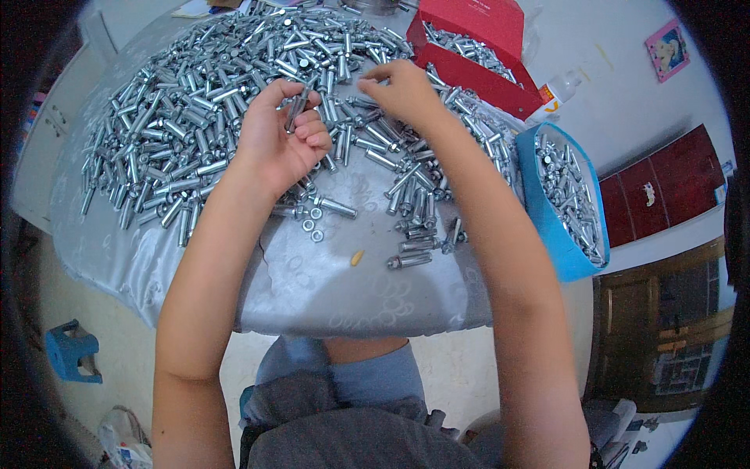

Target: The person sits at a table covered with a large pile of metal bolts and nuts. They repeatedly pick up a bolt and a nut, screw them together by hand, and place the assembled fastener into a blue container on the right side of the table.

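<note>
A metal expansion bolt (pixel 296 109) stands tilted between the thumb and fingers of my left hand (pixel 281 141), which is closed around it with the palm turned up. My right hand (pixel 406 92) hovers over the pile just to the right, its fingers loosely bent and a small gap showing between thumb and forefinger. I see nothing in that gap. Beneath and around both hands spreads a large heap of silvery expansion bolts (pixel 187 117). Several loose nuts (pixel 314 225) lie near my left wrist, and a smaller group of bolts (pixel 414 199) lies inside my right forearm.
A grey cloth-covered table (pixel 344 301) carries the heap. At its right stand a blue container (pixel 562 270) and an open red box (pixel 476 76), both holding bolts. A white bottle (pixel 564 84) is beside the red box. One small yellow piece (pixel 357 258) lies near me. A blue stool (pixel 72 352) stands on the floor at left.
</note>
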### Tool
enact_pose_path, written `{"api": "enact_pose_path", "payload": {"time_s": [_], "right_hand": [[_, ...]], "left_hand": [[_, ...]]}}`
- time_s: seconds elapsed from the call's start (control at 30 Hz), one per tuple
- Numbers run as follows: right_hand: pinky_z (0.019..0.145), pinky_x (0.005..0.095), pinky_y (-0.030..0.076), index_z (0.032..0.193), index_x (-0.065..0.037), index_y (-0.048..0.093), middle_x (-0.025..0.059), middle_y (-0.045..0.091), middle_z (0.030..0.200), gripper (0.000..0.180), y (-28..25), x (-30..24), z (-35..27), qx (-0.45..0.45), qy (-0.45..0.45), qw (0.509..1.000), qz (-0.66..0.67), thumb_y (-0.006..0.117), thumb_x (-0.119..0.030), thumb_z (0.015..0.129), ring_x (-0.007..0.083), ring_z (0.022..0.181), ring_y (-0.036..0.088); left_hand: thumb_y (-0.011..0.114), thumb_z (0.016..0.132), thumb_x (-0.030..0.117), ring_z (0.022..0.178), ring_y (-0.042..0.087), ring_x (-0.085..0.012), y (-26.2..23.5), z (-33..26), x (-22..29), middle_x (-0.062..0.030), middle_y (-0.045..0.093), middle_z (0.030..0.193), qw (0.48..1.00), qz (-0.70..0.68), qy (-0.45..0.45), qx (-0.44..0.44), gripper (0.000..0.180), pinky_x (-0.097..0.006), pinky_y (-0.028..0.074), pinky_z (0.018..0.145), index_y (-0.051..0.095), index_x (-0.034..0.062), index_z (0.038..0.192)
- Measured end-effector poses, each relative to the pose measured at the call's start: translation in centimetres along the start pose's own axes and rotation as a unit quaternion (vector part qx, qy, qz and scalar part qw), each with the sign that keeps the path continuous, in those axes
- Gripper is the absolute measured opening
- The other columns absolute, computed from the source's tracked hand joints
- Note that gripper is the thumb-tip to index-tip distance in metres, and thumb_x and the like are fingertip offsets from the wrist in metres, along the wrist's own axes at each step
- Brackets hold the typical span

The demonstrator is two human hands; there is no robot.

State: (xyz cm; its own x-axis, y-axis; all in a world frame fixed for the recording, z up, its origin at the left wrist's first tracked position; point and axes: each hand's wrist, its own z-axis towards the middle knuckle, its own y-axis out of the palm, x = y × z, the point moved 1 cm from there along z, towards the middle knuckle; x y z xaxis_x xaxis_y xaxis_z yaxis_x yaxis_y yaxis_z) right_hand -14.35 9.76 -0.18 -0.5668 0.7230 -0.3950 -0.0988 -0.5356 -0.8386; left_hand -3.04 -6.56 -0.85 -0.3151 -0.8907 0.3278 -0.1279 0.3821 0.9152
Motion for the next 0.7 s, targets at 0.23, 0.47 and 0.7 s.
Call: {"api": "enact_pose_path", "payload": {"time_s": [0.23,0.47,0.7], "right_hand": [[0.069,0.0330,0.048,0.086,-0.008,0.067,0.0136,0.064,0.082,0.028,4.5,-1.0,2.1,-0.059,0.085,0.994,-0.037,0.065,-0.024,0.063,0.0258,0.072,0.062],[0.067,0.0334,0.049,0.075,-0.007,0.067,0.0140,0.063,0.072,0.019,5.2,-1.3,3.2,-0.047,0.045,0.992,-0.111,0.066,-0.022,0.063,0.0265,0.067,0.062],[0.062,0.0301,0.049,0.072,-0.003,0.065,0.0131,0.062,0.065,0.018,4.0,-2.2,4.0,-0.085,0.052,0.991,-0.092,0.066,-0.020,0.063,0.0214,0.062,0.061]], "left_hand": [[0.052,0.073,0.019,0.046,0.029,-0.0084,0.2,-0.1,0.3,0.0020,0.030,0.055,1.000,-0.006,0.000,-0.009,0.018,-0.022,0.028,0.043,0.046,0.0018,0.076],[0.052,0.075,0.018,0.047,0.028,-0.0080,0.2,-0.3,0.2,0.0031,0.028,0.054,1.000,0.002,-0.007,-0.007,0.016,-0.022,0.025,0.044,0.046,0.0036,0.077],[0.052,0.075,0.019,0.047,0.027,-0.0075,0.6,-0.3,0.1,0.0039,0.027,0.055,1.000,0.013,0.003,0.023,0.017,-0.022,0.024,0.043,0.046,0.0033,0.078]]}}
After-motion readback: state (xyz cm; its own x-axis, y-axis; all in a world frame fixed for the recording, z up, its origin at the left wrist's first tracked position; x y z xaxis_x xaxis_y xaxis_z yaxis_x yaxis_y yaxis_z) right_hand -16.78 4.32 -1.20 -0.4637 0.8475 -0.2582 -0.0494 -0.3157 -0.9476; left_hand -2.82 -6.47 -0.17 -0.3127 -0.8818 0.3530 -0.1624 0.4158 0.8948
